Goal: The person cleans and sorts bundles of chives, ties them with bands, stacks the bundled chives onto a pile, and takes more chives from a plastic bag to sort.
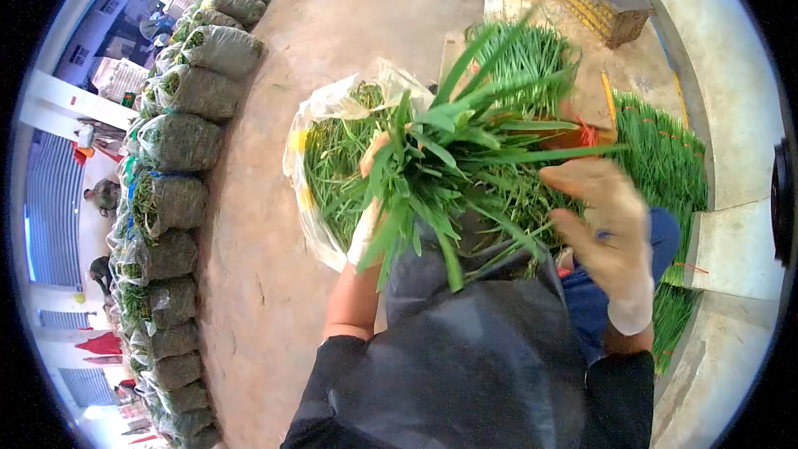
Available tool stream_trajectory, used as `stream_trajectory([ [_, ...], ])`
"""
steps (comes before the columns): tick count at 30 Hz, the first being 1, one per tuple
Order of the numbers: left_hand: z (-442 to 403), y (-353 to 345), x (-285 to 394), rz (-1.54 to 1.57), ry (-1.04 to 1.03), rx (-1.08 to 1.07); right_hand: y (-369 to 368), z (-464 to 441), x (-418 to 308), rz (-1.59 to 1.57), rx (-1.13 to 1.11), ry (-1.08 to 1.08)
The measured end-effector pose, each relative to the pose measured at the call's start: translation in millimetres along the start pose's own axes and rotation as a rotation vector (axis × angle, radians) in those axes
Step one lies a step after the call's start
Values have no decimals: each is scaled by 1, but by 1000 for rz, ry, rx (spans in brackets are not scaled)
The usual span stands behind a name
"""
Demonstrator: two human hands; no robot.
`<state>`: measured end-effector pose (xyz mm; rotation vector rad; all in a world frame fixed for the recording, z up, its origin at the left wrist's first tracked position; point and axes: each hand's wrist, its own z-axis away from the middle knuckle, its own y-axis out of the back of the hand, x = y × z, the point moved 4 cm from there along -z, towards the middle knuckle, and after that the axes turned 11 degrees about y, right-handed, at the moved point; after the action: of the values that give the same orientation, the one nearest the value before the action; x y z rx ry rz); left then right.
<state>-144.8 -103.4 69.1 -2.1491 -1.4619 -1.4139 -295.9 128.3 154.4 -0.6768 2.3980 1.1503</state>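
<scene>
My left hand, in a pale glove, is closed around a bunch of garlic chives. The long flat green leaves fan toward me and hide most of the fingers. My right hand, also gloved, is slightly blurred to the right of the bunch, with thumb and fingers apart and nothing between them. Loose greens and trimmings lie over my dark apron, below and beside the bunch. Behind my left hand stands a clear plastic bag full of green stalks.
Neat bundles of chives lie ahead, and more tied bundles line the right side by a pale wall. A yellow-marked box stands at the back right. Stuffed sacks form a long row at left. People are visible beyond.
</scene>
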Motion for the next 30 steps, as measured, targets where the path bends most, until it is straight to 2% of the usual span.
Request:
stream_trajectory([
  [2, 0, -2, 2, 8, 7, -36, 30, -24, -35, -37, 277, 221],
  [4, 1, -4, 5, 14, 18, -66, 36, -51, -55, 256, 126, 456],
  [6, 5, -5, 9, 22, 31, -95, 18, -72, -63, 331, 70, 566],
  [12, 15, -1, 21, 15, 52, -142, -39, -85, -51, 299, 130, 389],
  [14, 16, -1, 20, 19, 61, -157, -49, -83, -45, 328, 222, 506],
  [16, 15, 0, 20, 23, 64, -163, -57, -81, -37, 228, 280, 481],
  [19, 11, 4, 23, 22, 64, -166, -51, -82, -23, -219, 294, 379],
  [20, 10, 6, 26, 17, 69, -163, -48, -78, -25, -218, 290, 398],
  [22, 9, 11, 25, 14, 95, -147, -41, -61, -26, -169, 323, 235],
  [23, 10, 13, 16, 36, 129, -129, -31, -48, -30, -217, 349, 218],
  [25, 23, 12, -64, 314, 338, 5, -6, -26, -20, -242, 376, 250],
  [27, 47, 9, -95, 657, 702, 97, 8, -3, -2, -552, 158, 566],
  [28, 57, 10, -101, 755, 805, 121, 4, 8, 0, -710, 39, 710],
  [30, 61, 20, -100, 758, 822, 114, -48, 22, 34, -542, -340, -7],
])
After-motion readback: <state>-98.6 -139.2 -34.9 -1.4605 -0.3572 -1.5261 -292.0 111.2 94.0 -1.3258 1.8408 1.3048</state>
